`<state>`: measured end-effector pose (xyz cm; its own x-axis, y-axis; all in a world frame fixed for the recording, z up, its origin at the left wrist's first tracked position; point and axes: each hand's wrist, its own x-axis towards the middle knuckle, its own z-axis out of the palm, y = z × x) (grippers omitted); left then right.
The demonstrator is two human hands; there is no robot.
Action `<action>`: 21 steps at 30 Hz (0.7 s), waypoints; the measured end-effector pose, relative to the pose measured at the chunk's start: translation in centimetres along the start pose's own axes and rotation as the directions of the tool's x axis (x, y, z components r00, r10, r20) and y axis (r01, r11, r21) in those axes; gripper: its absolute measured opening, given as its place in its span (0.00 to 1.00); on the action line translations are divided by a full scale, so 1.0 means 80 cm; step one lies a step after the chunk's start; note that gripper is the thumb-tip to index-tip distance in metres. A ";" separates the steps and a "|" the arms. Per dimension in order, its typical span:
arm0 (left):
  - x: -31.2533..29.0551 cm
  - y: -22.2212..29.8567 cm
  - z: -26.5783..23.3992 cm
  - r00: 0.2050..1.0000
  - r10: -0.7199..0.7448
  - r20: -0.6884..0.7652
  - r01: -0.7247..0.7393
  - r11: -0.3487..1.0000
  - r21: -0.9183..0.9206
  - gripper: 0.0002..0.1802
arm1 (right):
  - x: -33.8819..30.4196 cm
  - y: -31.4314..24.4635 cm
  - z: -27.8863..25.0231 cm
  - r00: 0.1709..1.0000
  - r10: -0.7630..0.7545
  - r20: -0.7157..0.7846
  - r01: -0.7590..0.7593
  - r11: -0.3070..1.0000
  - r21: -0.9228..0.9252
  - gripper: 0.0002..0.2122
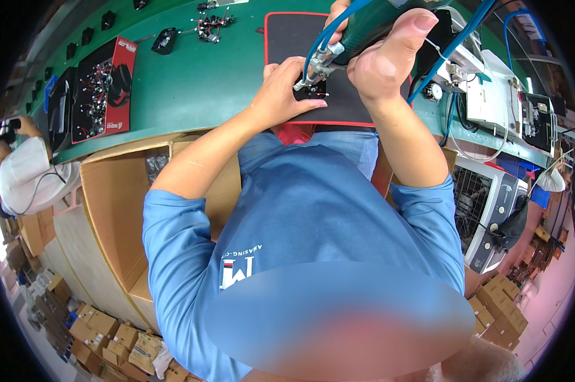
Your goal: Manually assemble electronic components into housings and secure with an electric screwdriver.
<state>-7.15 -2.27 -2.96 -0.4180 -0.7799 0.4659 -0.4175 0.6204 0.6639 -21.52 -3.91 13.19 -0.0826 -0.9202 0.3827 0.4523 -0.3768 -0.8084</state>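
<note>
- right hand (380, 60) clenched around a green-bodied power screwdriver (364, 25), thumb stretched along its side, tool tilted, metal tip pointing down-left
- blue hoses (329, 32) run along the screwdriver's lower end and off toward the upper right
- left hand (287, 89) pressed down on a small black part (313, 89), fingers curled over it, pinning it to the mat
- screwdriver tip touches or sits just above the small black part, exact contact hard to tell
- the part lies on a black mat with red edging (281, 38), near the mat's front edge, on the green desk (192, 76)
- left of the mat: small drone frames with red wiring (212, 25) and a black piece (165, 39) on the desk, well apart from the hands
- farther left: open black-and-red box (103, 89) with small parts inside
- right of the mat: white equipment with cables (491, 95)
- open cardboard carton (119, 204) under the desk's front edge
- another person in a white top (23, 175) at far left
- stacked cardboard boxes (103, 337) on the floor, lower left
</note>
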 end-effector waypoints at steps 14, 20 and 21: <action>-0.001 -0.002 0.001 1.000 0.004 0.015 -0.005 1.000 0.028 0.40 | 0.003 0.014 -0.016 0.997 -0.029 0.077 0.048 0.967 -0.251 0.48; -0.002 -0.004 0.001 1.000 0.006 0.021 -0.006 1.000 0.030 0.40 | 0.002 0.014 -0.011 1.000 0.026 0.002 -0.025 0.984 -0.178 0.48; -0.002 -0.004 0.001 1.000 0.006 0.022 -0.007 1.000 0.029 0.40 | 0.001 0.017 -0.016 0.999 0.012 0.034 -0.005 0.979 -0.201 0.48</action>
<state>-6.98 -2.35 -3.29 -0.4378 -0.7741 0.4572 -0.4378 0.6278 0.6436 -22.04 -4.67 11.56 -0.0468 -0.9206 0.3877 0.2646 -0.3856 -0.8839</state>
